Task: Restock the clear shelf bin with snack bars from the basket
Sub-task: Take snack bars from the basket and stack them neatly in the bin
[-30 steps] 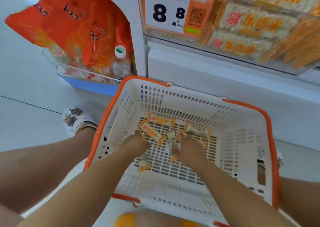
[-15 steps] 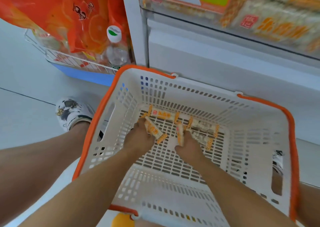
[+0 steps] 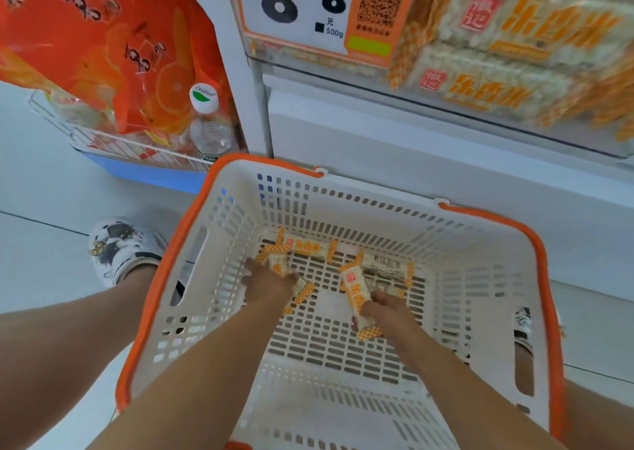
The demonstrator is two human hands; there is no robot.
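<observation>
A white slotted basket [image 3: 494, 278] with an orange rim stands on the floor in front of me. Several white-and-orange wrapped snack bars [image 3: 307, 247] lie on its bottom near the far wall. My left hand [image 3: 269, 279] reaches into the basket and grips snack bars at the left of the pile. My right hand [image 3: 386, 309] holds one snack bar [image 3: 356, 288] lifted on end, with more bars behind it. The clear shelf bin [image 3: 507, 72], stacked with the same bars, hangs above at the upper right.
A big price tag [image 3: 298, 6] fronts the bin. At the left a wire rack [image 3: 113, 144] on a blue base holds orange bags and a water bottle [image 3: 209, 123]. My patterned shoe [image 3: 120, 247] stands left of the basket; white shelf base behind it.
The view tilted down and back up. My right hand drew back toward me and raised one bar on end. My left hand stayed on the bars at the left.
</observation>
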